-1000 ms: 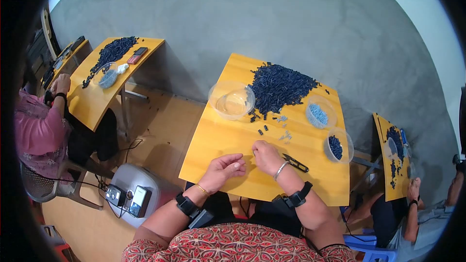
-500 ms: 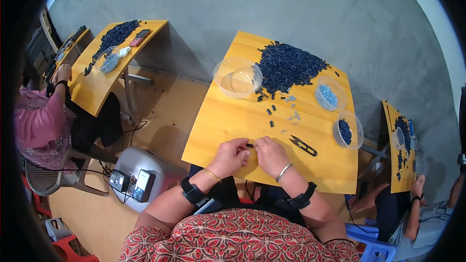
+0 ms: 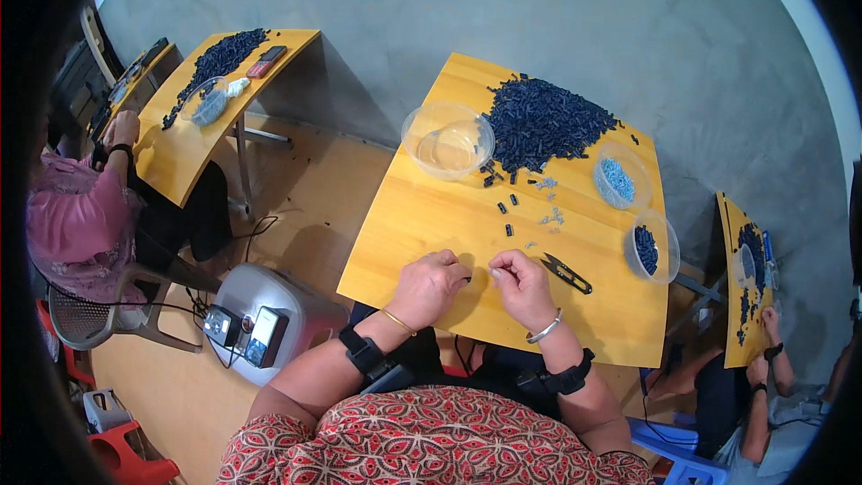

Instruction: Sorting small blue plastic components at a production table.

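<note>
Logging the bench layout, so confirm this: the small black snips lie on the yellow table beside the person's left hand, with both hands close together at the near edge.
Wrong side. The head view shows the small black snips lying on the yellow table beside the right hand, not the left hand. Both hands are close together at the near edge, as stated.

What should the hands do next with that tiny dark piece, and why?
Probably bring the two hands together and fit the piece. The left hand pinches a small dark part at its fingertips, and the right hand is curled close beside it above the yellow table. The snips lie untouched nearby.
</note>
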